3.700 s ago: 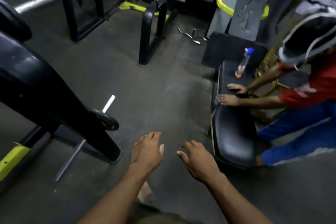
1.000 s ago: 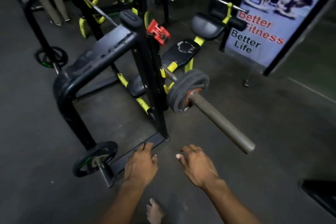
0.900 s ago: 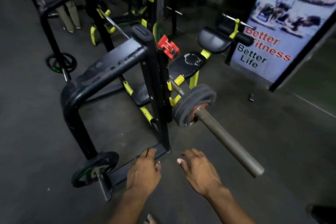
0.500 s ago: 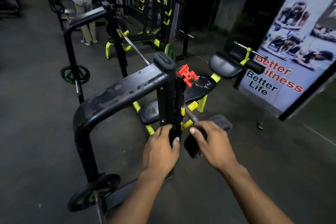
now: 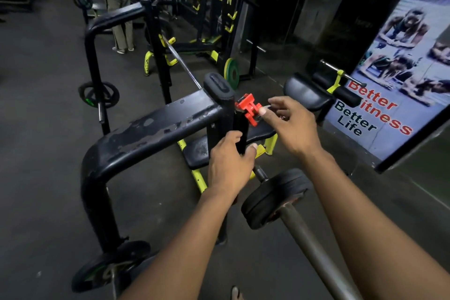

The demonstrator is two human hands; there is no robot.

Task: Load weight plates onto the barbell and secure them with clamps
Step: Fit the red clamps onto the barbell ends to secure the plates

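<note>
At the far left, a small black weight plate with green markings point(image 5: 98, 94) hangs on a peg of the far black rack post. Lower left, another dark round plate point(image 5: 110, 266) sits on a peg at the foot of the near black steel rack point(image 5: 155, 129), whose paint is chipped along the bent top tube. The left hand point(image 5: 230, 165) is wrapped around the rack's upright post just below the top tube, thumb on the right side of the post and fingers curled behind it. Just above, a red plastic barbell clamp point(image 5: 248, 108) sits at the top of that post, beside its black rubber cap. The right hand point(image 5: 289, 125) reaches to the clamp: the thumb tip touches its right edge and the fingers point(image 5: 277, 101) arch over it, partly spread; whether they have actually closed on it cannot be told. Below the right forearm, the grey steel barbell point(image 5: 314, 251) runs toward the camera, carrying two black round weight plates point(image 5: 274, 198) pushed together on its sleeve, with no clamp outside them. At the right stands a banner reading "Better Fitness Better Life" point(image 5: 399, 95).
</note>
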